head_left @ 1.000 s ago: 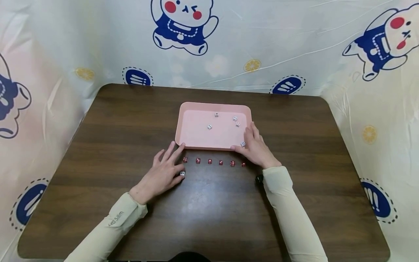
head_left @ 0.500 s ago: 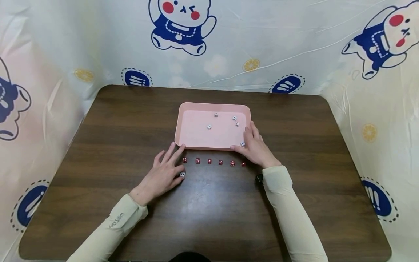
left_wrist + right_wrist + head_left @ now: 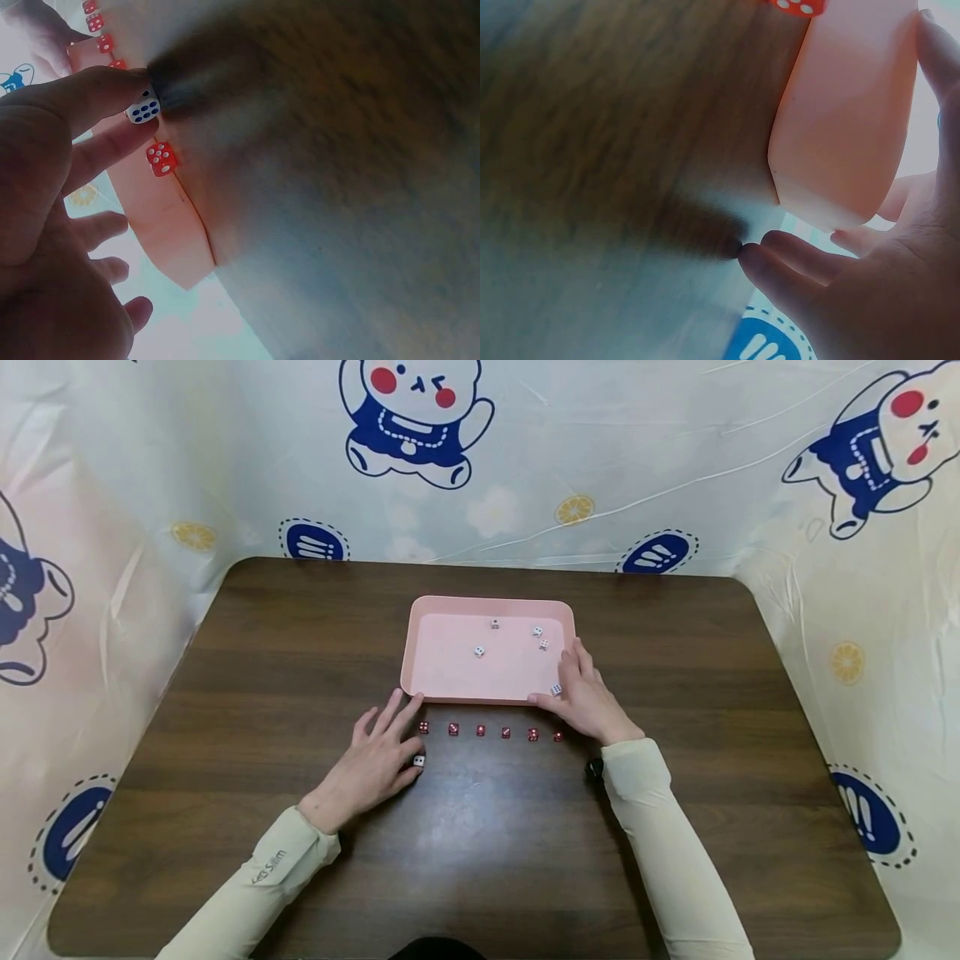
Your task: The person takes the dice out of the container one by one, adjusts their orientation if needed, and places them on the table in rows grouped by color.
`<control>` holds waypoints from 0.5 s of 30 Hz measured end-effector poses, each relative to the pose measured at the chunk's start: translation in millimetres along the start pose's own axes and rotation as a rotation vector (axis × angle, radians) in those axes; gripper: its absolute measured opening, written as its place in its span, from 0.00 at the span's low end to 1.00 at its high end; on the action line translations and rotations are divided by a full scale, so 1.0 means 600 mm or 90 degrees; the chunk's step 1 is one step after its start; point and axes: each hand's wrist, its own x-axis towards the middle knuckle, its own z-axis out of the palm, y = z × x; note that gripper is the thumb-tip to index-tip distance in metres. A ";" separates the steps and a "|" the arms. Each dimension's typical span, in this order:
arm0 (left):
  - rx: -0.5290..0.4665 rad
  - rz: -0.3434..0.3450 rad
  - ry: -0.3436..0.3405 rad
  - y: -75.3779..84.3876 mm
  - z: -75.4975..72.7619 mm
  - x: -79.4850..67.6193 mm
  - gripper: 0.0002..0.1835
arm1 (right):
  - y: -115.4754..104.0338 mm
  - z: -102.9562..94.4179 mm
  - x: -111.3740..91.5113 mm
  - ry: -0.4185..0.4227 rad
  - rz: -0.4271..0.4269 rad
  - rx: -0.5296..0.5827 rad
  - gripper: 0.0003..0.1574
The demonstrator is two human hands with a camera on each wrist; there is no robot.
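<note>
White dice [image 3: 142,111]: my left hand [image 3: 366,766] pinches one, six-face wristward; spread right hand [image 3: 592,704] touches pink tray [image 3: 450,670] holding five, beside six red dice [image 3: 506,732].

Tray [image 3: 450,673] on table [image 3: 300,635], toward far edge. In tray, five dice [image 3: 479,652]: two around middle, two near right edge, one in near right corner by right hand [image 3: 591,703]. Six dice [image 3: 481,731] in row before tray's near edge. Single die [image 3: 419,761] in left hand [image 3: 363,768], before row's left end.
</note>
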 end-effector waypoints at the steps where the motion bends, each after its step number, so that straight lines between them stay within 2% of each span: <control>1: 0.000 0.001 0.004 0.000 0.000 0.000 0.09 | 0.000 -0.001 0.000 0.001 0.000 0.001 0.69; 8: -0.001 0.009 0.012 0.001 -0.006 0.005 0.17 | 0.004 -0.002 0.002 0.002 0.001 0.000 0.69; 15: -0.030 0.011 0.002 0.004 -0.023 0.020 0.16 | 0.003 -0.002 -0.001 0.004 0.002 0.008 0.69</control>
